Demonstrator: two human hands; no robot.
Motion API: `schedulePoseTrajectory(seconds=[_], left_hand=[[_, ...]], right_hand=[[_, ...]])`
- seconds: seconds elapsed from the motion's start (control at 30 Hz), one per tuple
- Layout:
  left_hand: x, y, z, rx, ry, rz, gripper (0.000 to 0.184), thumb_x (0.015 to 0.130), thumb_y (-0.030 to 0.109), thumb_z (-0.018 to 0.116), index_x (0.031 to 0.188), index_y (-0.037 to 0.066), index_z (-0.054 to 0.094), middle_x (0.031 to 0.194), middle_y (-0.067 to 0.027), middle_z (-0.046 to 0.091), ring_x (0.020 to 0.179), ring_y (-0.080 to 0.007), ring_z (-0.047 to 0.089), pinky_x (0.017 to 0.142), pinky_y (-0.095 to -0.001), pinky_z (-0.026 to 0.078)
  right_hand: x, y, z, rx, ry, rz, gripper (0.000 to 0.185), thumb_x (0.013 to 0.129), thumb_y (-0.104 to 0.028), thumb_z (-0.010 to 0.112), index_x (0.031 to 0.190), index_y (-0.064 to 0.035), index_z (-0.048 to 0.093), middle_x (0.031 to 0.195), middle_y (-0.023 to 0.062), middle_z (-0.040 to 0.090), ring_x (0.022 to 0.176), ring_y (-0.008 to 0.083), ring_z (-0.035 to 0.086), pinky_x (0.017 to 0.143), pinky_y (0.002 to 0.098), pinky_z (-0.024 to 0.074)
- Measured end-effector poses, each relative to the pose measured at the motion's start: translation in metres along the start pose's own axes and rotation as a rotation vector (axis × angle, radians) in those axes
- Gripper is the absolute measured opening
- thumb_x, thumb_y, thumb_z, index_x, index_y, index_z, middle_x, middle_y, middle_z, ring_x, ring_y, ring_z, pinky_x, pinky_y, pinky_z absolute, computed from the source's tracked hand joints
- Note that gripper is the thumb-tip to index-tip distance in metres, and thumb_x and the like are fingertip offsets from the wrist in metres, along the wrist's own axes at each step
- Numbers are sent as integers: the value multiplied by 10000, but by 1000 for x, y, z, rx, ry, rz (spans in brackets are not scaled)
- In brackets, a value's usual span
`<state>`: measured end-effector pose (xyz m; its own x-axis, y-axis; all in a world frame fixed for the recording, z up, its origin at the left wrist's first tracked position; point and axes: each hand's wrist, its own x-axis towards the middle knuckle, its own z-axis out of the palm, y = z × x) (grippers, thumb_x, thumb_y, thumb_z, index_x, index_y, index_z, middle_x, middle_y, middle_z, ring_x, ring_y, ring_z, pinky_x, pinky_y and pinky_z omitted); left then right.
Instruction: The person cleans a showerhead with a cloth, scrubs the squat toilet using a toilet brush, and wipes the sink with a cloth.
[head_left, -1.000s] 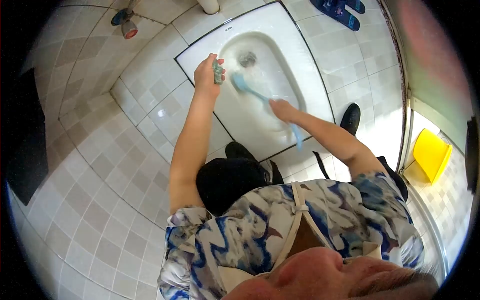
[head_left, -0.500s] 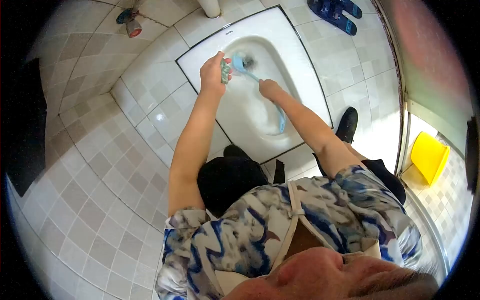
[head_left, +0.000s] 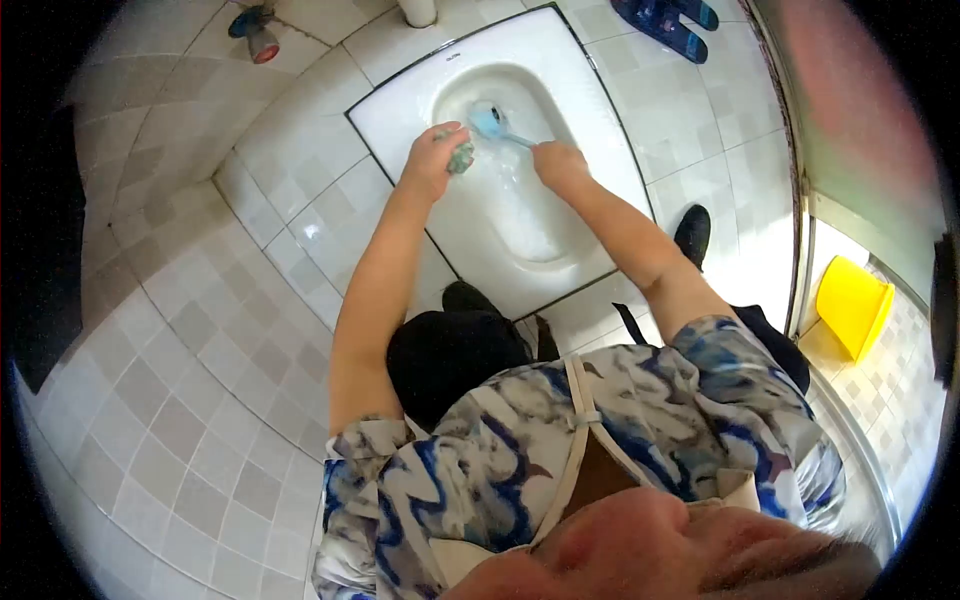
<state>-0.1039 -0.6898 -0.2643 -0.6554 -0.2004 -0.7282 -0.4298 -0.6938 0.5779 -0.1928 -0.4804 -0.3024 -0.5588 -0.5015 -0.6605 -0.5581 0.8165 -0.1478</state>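
While the head of the light blue brush (head_left: 486, 122) is down in the far part of the bowl of the white squat toilet (head_left: 600, 130), the step in hand appears to be the brushing of that inner surface. Whether the bristles really touch the bowl, I cannot tell from this angle. As I judge it, a next stroke from this position would call for a firm hold on the handle, the head pressed to the bowl wall, and some care not to knock the other hand, which is quite near.

The right hand (head_left: 562, 166) is closed around the brush handle, above the right side of the toilet's bowl; the handle's rear part is hidden by this hand and its forearm. The brush head points away from it, toward the left and the far end of the toilet. The left hand (head_left: 432, 160) is above the left edge of the same bowl, with its fingers curled around a greenish, lumpy bundle (head_left: 461, 157), whose material is not clear. This bundle is just beside the brush head, on the side nearer to the person. The two hands are apart, and the brush head lies between them, slightly farther toward the toilet's far end.
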Motion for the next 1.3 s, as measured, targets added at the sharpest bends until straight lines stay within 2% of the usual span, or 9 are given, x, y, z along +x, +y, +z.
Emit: schedulePoseTrajectory(seconds=[0.13, 0.27, 0.37, 0.4, 0.5, 0.7, 0.73, 1.03, 1.3], left_hand=[[14, -12, 1, -127, 131, -20, 296, 794, 92, 644, 1031, -41, 526, 895, -125, 585, 739, -213, 600, 632, -327, 542], [8, -5, 7, -120, 111, 56, 275, 796, 83, 639, 1021, -37, 534, 898, -137, 585, 733, -213, 602, 608, -320, 545], [12, -3, 4, -131, 129, 54, 288, 792, 80, 643, 1027, -42, 531, 913, -144, 586, 731, -216, 605, 613, -328, 552], [14, -3, 5, -138, 124, 54, 288, 792, 80, 643, 1027, -42, 531, 913, -144, 586, 731, -216, 605, 613, -328, 552], [15, -6, 4, -159, 156, 27, 316, 788, 81, 650, 1046, -54, 524, 927, -146, 587, 742, -218, 610, 628, -335, 559], [9, 2, 19, -146, 136, 17, 348, 795, 89, 651, 1074, -68, 515, 938, -149, 589, 754, -221, 616, 629, -337, 562], [5, 4, 18, -111, 123, 18, 350, 796, 90, 651, 1078, -66, 514, 936, -148, 589, 752, -222, 615, 633, -336, 561], [6, 1, 13, -171, 153, 51, 349, 789, 91, 658, 1076, -47, 516, 949, -148, 590, 757, -216, 613, 631, -325, 553], [-27, 14, -2, -111, 176, 100, 368, 788, 103, 660, 1096, -28, 506, 951, -141, 589, 769, -203, 613, 639, -319, 552]], right_hand=[[8, 14, -47, -249, 219, -274, 157, 805, -137, 519, 771, -68, 656, 845, 122, 668, 753, 279, 666, 581, 410, 527], [40, 14, -71, -686, 212, -206, 104, 795, -142, 551, 821, -102, 644, 804, 67, 673, 709, 245, 667, 497, 372, 502], [-15, 59, -19, -318, 165, -101, 122, 797, -127, 517, 708, -104, 597, 715, 106, 643, 640, 254, 654, 502, 387, 499], [-39, 61, -18, -350, -37, -70, 182, 831, -126, 501, 921, -60, 644, 880, 112, 667, 817, 260, 661, 668, 370, 536], [-98, 65, -14, -335, -237, 3, 210, 862, -168, 476, 929, -61, 643, 924, 128, 652, 873, 280, 648, 712, 378, 529], [-15, 42, -13, -261, 137, 124, 212, 866, -186, 478, 837, -77, 658, 814, 118, 667, 769, 242, 667, 631, 385, 539], [-6, 38, -18, -259, 187, 44, 304, 916, -303, 443, 818, -85, 631, 672, 99, 634, 637, 272, 649, 588, 385, 526], [-69, 43, -7, -282, -50, -24, 214, 824, -120, 480, 905, -74, 672, 951, 119, 656, 880, 261, 650, 693, 374, 535], [48, -96, -109, -851, 84, -234, 228, 765, -186, 586, 936, -77, 689, 959, 110, 669, 876, 259, 648, 661, 422, 520]])
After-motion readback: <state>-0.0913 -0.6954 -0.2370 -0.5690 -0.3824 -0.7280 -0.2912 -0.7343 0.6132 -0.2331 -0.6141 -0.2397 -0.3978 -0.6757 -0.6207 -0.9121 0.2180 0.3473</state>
